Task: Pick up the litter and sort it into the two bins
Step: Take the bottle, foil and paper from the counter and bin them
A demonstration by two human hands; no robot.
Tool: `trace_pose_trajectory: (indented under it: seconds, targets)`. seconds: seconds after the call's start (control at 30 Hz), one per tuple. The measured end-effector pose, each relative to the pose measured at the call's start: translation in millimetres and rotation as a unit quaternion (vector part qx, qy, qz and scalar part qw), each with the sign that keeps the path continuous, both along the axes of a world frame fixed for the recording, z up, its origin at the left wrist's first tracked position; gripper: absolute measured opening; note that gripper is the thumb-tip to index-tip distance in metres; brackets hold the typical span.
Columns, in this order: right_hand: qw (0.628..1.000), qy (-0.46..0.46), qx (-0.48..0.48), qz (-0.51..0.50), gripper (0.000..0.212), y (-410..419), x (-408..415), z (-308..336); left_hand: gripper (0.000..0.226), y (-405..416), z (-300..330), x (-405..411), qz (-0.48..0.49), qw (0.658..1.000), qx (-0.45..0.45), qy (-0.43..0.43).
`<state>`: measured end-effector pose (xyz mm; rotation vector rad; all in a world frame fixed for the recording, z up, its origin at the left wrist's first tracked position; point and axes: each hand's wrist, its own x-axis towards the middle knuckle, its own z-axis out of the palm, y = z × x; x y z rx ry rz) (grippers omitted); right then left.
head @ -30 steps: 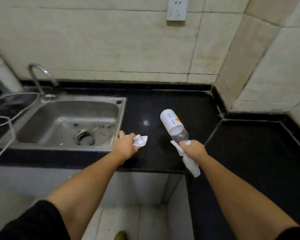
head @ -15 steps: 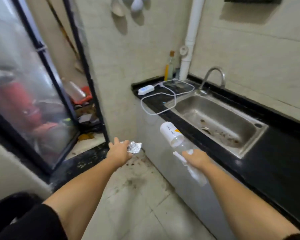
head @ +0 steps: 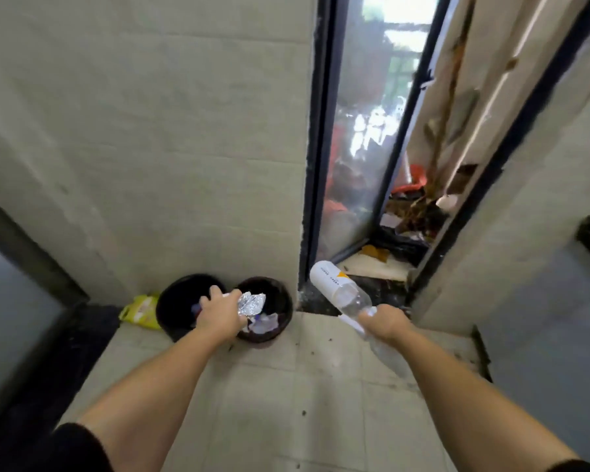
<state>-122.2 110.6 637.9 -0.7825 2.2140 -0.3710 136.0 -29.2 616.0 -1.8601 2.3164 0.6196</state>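
Observation:
Two round dark bins stand on the floor against the wall: the left bin (head: 174,298) and the right bin (head: 281,303), which holds pale crumpled litter. My left hand (head: 220,316) grips a crumpled ball of foil (head: 251,303) and hovers over the gap between the bins, with the foil above the right one. My right hand (head: 384,323) holds a clear plastic bottle (head: 338,289) with a white label, together with a white tissue (head: 349,323), to the right of the bins.
A yellow packet (head: 140,311) lies on the floor left of the bins. Behind them rises a tiled wall (head: 150,148). A glass door (head: 361,131) with a dark frame stands to the right, with clutter (head: 409,212) in its opening. Pale floor tiles (head: 286,403) lie under my arms.
The view has swung from the sink counter round to the floor by the door. Both hands still carry the same litter and now reach toward the two bins.

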Motion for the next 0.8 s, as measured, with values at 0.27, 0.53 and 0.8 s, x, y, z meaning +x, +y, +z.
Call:
trace_pose_trajectory:
  seconds: [0.27,0.53,0.8]
  targets:
    - [0.969,0.053,0.077,0.23,0.062,-191,85,-44,0.047,-89,-34,118,0.168,0.985,0.038,0.0]
    - [0.935,0.034,0.146,0.322,0.072,-367,140,-126,0.049,-203,-98,140,0.285,0.955,0.078,0.036]
    - [0.891,-0.003,0.203,0.406,0.097,-468,216,-287,0.046,-287,-233,171,0.343,0.932,0.097,0.065]
